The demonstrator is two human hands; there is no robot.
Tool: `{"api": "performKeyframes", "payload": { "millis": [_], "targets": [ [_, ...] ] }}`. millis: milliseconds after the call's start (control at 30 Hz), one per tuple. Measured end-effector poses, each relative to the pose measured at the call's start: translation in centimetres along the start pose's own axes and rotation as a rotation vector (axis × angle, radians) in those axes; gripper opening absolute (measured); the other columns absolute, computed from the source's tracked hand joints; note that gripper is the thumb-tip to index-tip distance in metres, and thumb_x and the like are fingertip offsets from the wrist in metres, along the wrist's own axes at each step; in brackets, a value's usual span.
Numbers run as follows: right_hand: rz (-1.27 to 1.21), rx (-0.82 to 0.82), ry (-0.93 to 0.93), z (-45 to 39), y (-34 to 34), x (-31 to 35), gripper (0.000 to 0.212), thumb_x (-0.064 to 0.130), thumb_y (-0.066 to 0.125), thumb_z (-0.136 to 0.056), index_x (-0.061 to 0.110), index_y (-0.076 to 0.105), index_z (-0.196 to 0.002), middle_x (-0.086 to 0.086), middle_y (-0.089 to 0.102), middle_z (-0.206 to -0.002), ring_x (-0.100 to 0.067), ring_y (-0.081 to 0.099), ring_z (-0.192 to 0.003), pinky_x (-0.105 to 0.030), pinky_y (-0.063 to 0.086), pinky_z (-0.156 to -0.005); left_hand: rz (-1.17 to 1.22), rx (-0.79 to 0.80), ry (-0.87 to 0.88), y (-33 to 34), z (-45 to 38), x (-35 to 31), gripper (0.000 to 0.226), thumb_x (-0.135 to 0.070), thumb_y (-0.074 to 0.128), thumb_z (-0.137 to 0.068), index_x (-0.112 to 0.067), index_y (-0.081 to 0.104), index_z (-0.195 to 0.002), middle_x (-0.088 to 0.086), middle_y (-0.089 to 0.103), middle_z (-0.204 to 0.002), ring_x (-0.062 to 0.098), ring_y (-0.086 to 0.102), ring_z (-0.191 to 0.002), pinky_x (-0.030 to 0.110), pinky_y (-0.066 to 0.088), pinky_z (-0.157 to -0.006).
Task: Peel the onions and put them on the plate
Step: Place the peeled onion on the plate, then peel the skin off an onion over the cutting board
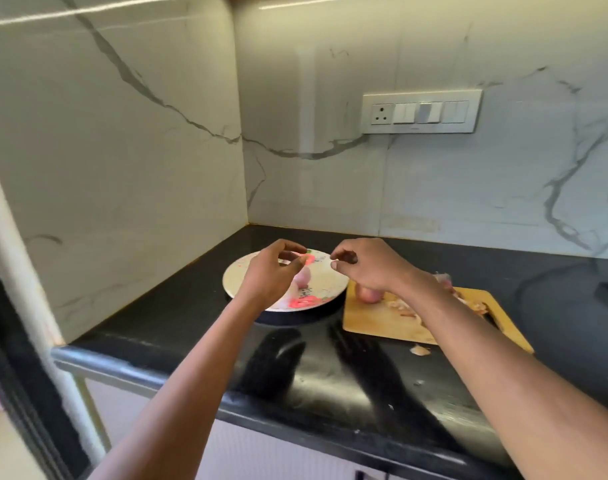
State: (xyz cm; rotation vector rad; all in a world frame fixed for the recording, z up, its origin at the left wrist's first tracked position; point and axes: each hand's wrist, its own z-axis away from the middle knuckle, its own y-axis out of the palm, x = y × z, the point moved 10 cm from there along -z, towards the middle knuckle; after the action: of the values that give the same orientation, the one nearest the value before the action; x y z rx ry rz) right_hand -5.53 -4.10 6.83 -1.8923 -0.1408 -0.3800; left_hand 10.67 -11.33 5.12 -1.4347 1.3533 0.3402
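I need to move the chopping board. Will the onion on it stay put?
Probably not: the onion looks round and smooth, so it may roll if the wooden board tilts. The loose skins beside it look thin and light, likely to slide off.

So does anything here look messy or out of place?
Only slightly: one scrap of onion peel lies on the black counter, just off the cutting board where the other peels sit.

A home kitchen is showing here: a black surface meeting marble walls, a switchboard, a cutting board.
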Motion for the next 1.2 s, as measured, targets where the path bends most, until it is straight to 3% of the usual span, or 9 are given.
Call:
{"api": "performKeyframes", "payload": {
  "millis": [100, 200, 267, 467, 567, 700, 867, 1000, 1200],
  "targets": [
    [0.189, 0.049, 0.073, 2.9, -1.5, -2.9, 0.026, 0.040, 0.057, -0.099, 0.031, 0.069, -0.120, 0.005, 0.069, -0.123, -0.020, 0.061, -0.113, -0.037, 0.049, -0.094, 0.072, 0.058, 0.041, 3.5, 0.7, -2.4, 0.012, -0.026, 0.067, -0.098, -0.028, 0.069, -0.110, -0.011, 0.070, -0.101, 0.013, 0.069, -0.092, 0.040, 0.057, -0.089],
    [0.170, 0.058, 0.100, 5.0, -1.9, -3.9, 0.029, 0.035, 0.052, -0.102, 0.033, 0.065, -0.128, 0.006, 0.064, -0.131, -0.020, 0.058, -0.119, -0.027, 0.035, -0.063, 0.105, 0.136, 0.046, 6.9, 1.4, -3.6, 0.013, -0.023, 0.067, -0.097, -0.035, 0.066, -0.102, -0.009, 0.068, -0.100, 0.014, 0.068, -0.094, 0.044, 0.056, -0.093],
    [0.133, 0.006, 0.086, 5.7, -2.2, -3.8, 0.028, 0.035, 0.052, -0.104, 0.034, 0.064, -0.129, 0.008, 0.062, -0.131, -0.019, 0.057, -0.120, -0.022, 0.022, -0.054, 0.131, 0.163, 0.024, 8.4, 1.8, -3.7, 0.017, -0.020, 0.067, -0.097, -0.036, 0.064, -0.101, -0.004, 0.068, -0.104, 0.020, 0.070, -0.096, 0.049, 0.057, -0.093],
    [0.076, -0.158, -0.011, 6.2, -2.1, -3.9, 0.015, 0.030, 0.063, -0.099, 0.033, 0.071, -0.111, 0.006, 0.066, -0.109, -0.018, 0.062, -0.100, -0.029, 0.044, -0.072, 0.140, 0.157, -0.090, 10.2, 2.5, -2.1, 0.020, -0.016, 0.068, -0.095, -0.032, 0.061, -0.104, 0.000, 0.069, -0.105, 0.021, 0.069, -0.089, 0.049, 0.059, -0.089],
    [0.002, -0.245, -0.017, 6.6, -2.8, -4.6, 0.009, 0.030, 0.065, -0.097, 0.032, 0.073, -0.102, 0.011, 0.068, -0.099, -0.014, 0.063, -0.093, -0.034, 0.053, -0.076, 0.085, 0.196, -0.070, 10.9, 2.5, -2.6, 0.031, -0.020, 0.075, -0.090, -0.029, 0.060, -0.116, 0.000, 0.069, -0.114, 0.016, 0.067, -0.100, 0.040, 0.058, -0.089],
    [-0.323, -0.371, 0.051, 7.1, -5.4, -7.7, 0.003, 0.030, 0.073, -0.092, 0.030, 0.075, -0.094, 0.016, 0.072, -0.092, -0.006, 0.065, -0.088, -0.030, 0.053, -0.076, 0.182, 0.238, 0.018, 12.2, 2.1, -5.4, 0.052, -0.029, 0.084, -0.082, -0.028, 0.056, -0.126, -0.013, 0.063, -0.111, 0.012, 0.066, -0.105, 0.039, 0.057, -0.094],
    [-0.578, -0.447, 0.136, 8.8, -7.8, -12.1, 0.005, 0.033, 0.076, -0.088, 0.033, 0.072, -0.085, 0.013, 0.074, -0.085, -0.001, 0.068, -0.081, -0.017, 0.053, -0.073, 0.400, 0.328, 0.098, 15.0, 1.1, -8.7, 0.051, -0.026, 0.084, -0.082, -0.024, 0.060, -0.127, 0.000, 0.068, -0.120, 0.017, 0.068, -0.109, 0.042, 0.059, -0.094],
    [-0.703, -0.509, 0.162, 9.9, -7.9, -14.9, 0.013, 0.035, 0.076, -0.086, 0.022, 0.074, -0.087, 0.007, 0.076, -0.080, -0.008, 0.070, -0.070, -0.016, 0.050, -0.060, 0.574, 0.463, 0.065, 17.6, 0.5, -9.7, 0.042, -0.011, 0.078, -0.088, -0.018, 0.064, -0.127, 0.011, 0.066, -0.124, 0.028, 0.069, -0.111, 0.042, 0.058, -0.096],
    [-0.800, -0.447, 0.129, 8.8, -6.7, -15.0, 0.011, 0.026, 0.074, -0.090, 0.023, 0.076, -0.101, 0.010, 0.078, -0.095, -0.003, 0.072, -0.092, -0.022, 0.057, -0.080, 0.811, 0.458, -0.037, 18.7, 0.6, -9.2, 0.049, -0.025, 0.071, -0.082, -0.010, 0.063, -0.129, 0.019, 0.068, -0.124, 0.031, 0.071, -0.109, 0.042, 0.057, -0.096]
  ]
}}
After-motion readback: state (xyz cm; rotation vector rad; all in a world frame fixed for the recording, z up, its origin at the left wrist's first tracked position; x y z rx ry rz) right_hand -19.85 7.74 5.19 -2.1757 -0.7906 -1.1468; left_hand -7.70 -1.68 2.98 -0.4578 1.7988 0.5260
